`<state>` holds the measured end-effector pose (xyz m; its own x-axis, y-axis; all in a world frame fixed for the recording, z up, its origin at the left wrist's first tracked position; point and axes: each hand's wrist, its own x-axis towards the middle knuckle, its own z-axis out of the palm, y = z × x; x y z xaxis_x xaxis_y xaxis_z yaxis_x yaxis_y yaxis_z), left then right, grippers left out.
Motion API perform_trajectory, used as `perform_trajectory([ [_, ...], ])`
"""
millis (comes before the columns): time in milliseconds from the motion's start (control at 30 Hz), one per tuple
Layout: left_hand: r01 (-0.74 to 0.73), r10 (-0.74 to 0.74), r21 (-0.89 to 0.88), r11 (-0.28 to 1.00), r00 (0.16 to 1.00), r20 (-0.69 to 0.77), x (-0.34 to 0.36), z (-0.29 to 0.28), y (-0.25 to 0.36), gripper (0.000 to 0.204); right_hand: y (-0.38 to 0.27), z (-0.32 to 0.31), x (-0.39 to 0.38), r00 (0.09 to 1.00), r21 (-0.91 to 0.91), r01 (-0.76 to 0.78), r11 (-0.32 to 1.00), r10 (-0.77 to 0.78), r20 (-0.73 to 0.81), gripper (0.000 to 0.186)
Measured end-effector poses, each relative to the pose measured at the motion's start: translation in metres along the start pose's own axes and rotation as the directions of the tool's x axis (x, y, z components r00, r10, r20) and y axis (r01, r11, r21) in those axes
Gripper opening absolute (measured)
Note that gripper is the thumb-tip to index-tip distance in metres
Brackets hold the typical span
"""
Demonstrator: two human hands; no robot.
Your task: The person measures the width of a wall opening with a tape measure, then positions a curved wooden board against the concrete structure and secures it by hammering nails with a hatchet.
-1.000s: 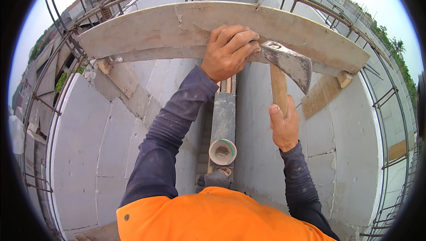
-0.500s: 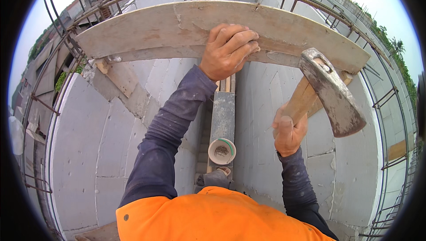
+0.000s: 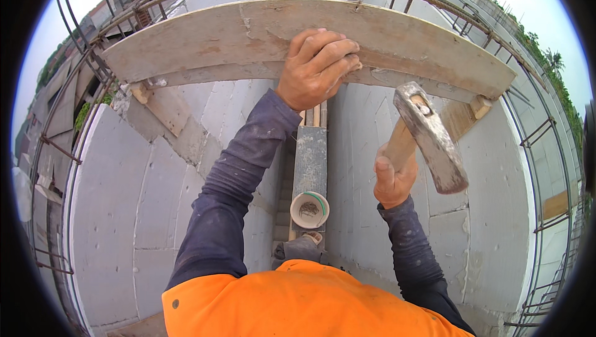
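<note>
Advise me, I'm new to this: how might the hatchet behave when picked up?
Probably top-heavy: the hatchet carries thick metal at one end of its wooden handle. That handle looks solid, so likely stiff. As the metal juts mostly one way, it might twist if gripped loosely.

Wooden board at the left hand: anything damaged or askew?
The wooden board has scuffed, brownish patches near the left hand, so its surface looks worn. Its bow may just be lens distortion.

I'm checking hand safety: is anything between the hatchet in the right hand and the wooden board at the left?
Nothing visible stands between the hatchet in the right hand and the wooden board. The left hand is on the board, off to the left of the hatchet's head; depth is hard to judge.
</note>
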<state>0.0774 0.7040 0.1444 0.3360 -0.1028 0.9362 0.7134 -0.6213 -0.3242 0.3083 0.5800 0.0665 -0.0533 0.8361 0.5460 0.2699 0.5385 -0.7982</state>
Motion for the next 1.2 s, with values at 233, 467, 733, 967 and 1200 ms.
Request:
perform_trajectory([
  [233,0.008,-0.009,-0.008,1.0,1.0,-0.009,-0.001,0.001,-0.004,0.022,-0.016,-0.004,0.039,0.979,-0.048,-0.198,0.979,0.195,-0.066,0.045],
  [467,-0.015,0.015,0.006,1.0,1.0,0.013,0.002,-0.002,0.005,0.019,-0.029,-0.01,0.13,0.938,-0.184,-0.027,0.983,-0.038,-0.344,0.052],
  [733,0.026,-0.07,0.289,0.957,0.987,0.143,0.0,-0.071,-0.025,0.079,-0.03,0.002,0.134,0.936,-0.16,0.047,0.986,-0.1,-0.338,0.053],
  [967,-0.008,-0.128,0.389,0.921,0.938,0.321,0.019,-0.13,-0.072,0.112,-0.023,-0.001,0.137,0.935,-0.156,0.089,0.984,-0.137,-0.328,0.052],
  [1200,-0.071,-0.057,0.414,0.908,0.955,0.29,0.02,-0.132,-0.079,0.111,-0.025,0.001,0.135,0.938,-0.173,0.034,0.984,-0.091,-0.335,0.05],
])
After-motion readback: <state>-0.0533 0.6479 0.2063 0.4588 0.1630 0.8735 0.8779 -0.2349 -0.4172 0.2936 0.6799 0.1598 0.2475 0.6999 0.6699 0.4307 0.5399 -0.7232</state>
